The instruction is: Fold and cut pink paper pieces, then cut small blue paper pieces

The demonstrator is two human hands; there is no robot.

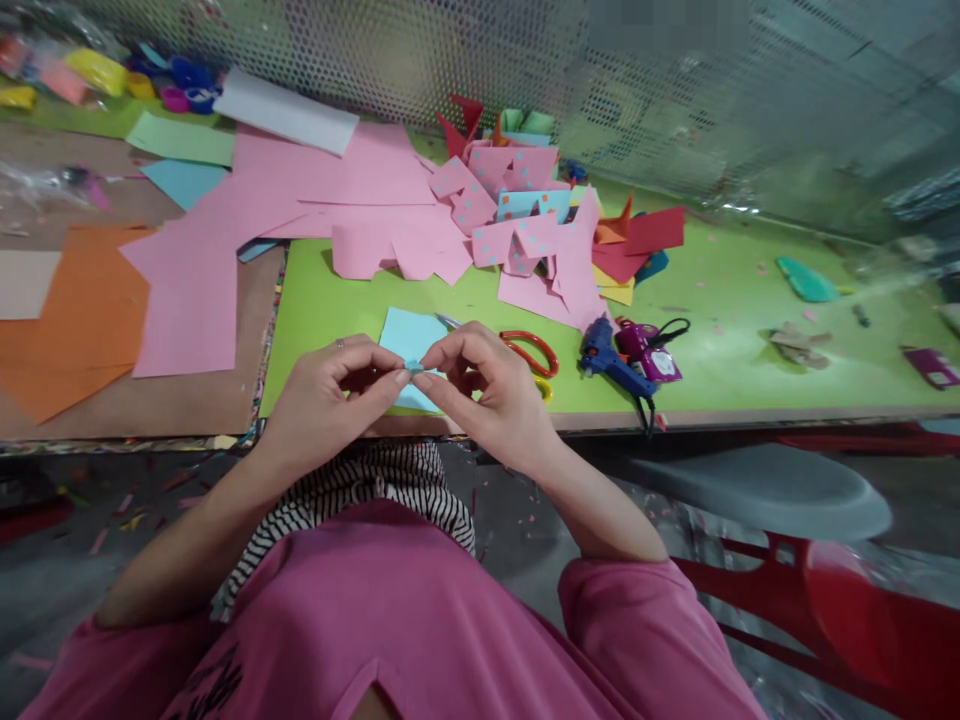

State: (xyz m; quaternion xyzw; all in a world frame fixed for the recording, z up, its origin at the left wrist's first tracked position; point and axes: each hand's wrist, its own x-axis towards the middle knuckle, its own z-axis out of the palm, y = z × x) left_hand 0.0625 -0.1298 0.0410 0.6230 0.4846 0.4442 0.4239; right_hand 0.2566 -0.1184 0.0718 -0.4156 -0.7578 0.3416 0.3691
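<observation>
Between the fingertips of both hands is a small light-blue piece of paper [412, 367], held just above a larger light-blue sheet [400, 328] on the green tabletop. My left hand [337, 392] pinches it from the left, and a ring shows on one finger. From the right, my right hand [487, 395] pinches the same piece with thumb and index finger. Right beside that hand lie scissors with red handles [534, 350], partly covered by it. A yellow handle [543, 387] shows just below them.
Farther right rest a blue glue gun [600, 350] and a purple packet [652, 352]. Cut pink paper [360, 180] and dotted pink pieces [517, 240] spread along the back. Orange paper [90, 310] lies left. A perforated panel [375, 60] borders the table; a grey stool [780, 490] stands below.
</observation>
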